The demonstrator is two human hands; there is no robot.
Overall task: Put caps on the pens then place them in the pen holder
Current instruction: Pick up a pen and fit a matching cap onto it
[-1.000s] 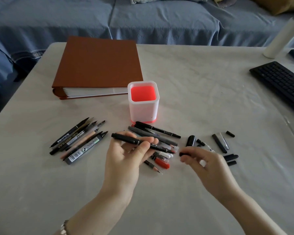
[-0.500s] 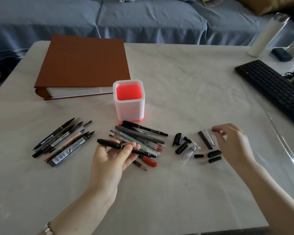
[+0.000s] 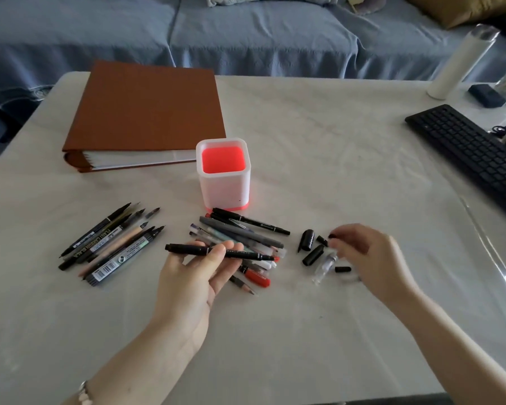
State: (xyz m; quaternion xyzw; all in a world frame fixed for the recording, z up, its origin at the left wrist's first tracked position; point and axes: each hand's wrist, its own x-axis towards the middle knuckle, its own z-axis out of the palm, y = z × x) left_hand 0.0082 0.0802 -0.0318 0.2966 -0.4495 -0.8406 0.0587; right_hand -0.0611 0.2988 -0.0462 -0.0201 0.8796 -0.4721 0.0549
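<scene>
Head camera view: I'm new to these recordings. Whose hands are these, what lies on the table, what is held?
No machine here: a person wears a camera on the head, looking down at their own bare hands. The left hand holds a slim black pen. The right hand hovers over loose black caps; it is blurred, so whether it pinches one is unclear. On the pale table lie uncapped pens, a white square pen holder with a red inside, a brown binder and a black keyboard.

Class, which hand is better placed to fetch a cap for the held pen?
Right. The right hand is over the loose caps, while the left hand is busy holding the black pen.
</scene>
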